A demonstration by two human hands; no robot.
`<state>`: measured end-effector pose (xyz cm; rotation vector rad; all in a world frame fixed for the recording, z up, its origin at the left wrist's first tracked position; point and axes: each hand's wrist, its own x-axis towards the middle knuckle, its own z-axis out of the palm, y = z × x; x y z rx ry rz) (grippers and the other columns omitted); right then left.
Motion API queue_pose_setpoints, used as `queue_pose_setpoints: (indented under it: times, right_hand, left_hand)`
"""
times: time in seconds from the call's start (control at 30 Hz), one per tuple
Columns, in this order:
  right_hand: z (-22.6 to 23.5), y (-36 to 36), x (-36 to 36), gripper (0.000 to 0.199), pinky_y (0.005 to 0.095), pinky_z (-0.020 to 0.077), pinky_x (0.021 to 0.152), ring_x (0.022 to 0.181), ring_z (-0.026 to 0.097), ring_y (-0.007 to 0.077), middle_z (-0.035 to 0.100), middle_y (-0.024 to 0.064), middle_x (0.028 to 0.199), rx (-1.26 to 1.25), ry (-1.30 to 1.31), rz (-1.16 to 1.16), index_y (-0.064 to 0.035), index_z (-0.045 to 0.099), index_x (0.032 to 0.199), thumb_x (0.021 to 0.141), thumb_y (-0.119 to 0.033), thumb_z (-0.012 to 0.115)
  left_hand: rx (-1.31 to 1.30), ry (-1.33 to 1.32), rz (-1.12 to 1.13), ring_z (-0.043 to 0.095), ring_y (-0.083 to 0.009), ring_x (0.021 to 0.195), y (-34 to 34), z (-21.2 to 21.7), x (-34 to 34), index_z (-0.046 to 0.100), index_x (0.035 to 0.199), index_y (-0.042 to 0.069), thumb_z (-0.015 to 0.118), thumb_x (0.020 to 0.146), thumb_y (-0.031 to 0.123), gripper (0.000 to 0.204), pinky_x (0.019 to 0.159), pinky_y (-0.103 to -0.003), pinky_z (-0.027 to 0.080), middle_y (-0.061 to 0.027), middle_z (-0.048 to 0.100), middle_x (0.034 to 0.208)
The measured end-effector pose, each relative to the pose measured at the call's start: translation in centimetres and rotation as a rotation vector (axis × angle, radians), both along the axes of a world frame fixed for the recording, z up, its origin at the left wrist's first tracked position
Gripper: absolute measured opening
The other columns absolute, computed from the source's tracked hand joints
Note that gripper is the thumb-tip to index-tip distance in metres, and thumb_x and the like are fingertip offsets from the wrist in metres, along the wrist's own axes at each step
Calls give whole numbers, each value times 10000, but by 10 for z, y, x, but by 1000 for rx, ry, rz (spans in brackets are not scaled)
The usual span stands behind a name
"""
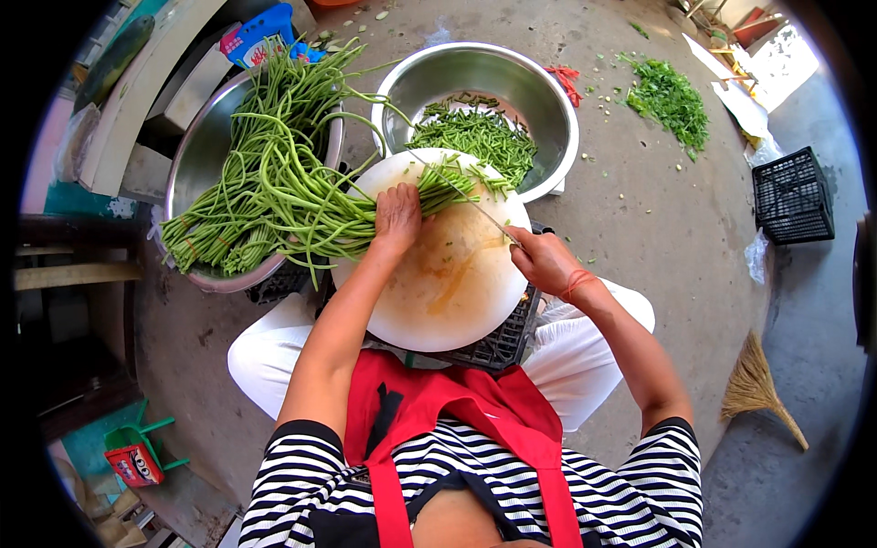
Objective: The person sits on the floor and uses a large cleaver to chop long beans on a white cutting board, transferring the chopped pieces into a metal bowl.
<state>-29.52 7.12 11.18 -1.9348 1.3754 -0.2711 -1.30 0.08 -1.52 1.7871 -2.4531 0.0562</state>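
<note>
- The knife, gripped in the closed right hand, works close to the left hand; a slip could nick those fingers
- The left hand presses down, curled over a bundle of long beans, which could roll loose
- The beans are long, thin and green, trailing from the round cutting board into the left steel bowl; cut pieces fill the right bowl

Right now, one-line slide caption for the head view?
Left hand pins long green beans on a round cutting board while right hand slices with a knife.
</note>
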Motion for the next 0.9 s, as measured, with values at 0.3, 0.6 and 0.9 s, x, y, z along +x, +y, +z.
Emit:
queue_pose_setpoints:
  times: [0.3, 0.6, 0.9]
  right_hand:
    - [-47, -60, 63, 264, 501, 532, 797, 876, 672, 447, 680, 293, 931, 178, 225, -86, 15, 682, 933, 887, -155, 485]
    - [-59, -52, 70, 231, 516, 516, 795, 849, 641, 465, 666, 282, 889, -33, -59, -237, -12, 678, 902, 849, -165, 513]
    - [19, -17, 42, 276, 421, 532, 520, 497, 626, 301, 638, 219, 689, 362, 105, -133, 42, 656, 891, 913, -145, 453]
  left_hand:
    - [-50, -62, -44, 565, -247, 892, 3, 1, 0, 584, 1030, 68, 802, 669, 496, 601, 769, -406, 421, -78, 565, 948]
    - [15, 23, 25, 548, -288, 982, 3, -1, 5, 560, 1067, 22, 814, 653, 432, 636, 828, -421, 448, -123, 558, 1022]
    - [26, 37, 34, 550, -271, 958, 4, -11, 6, 583, 999, 42, 833, 630, 435, 593, 828, -391, 451, -110, 560, 995]
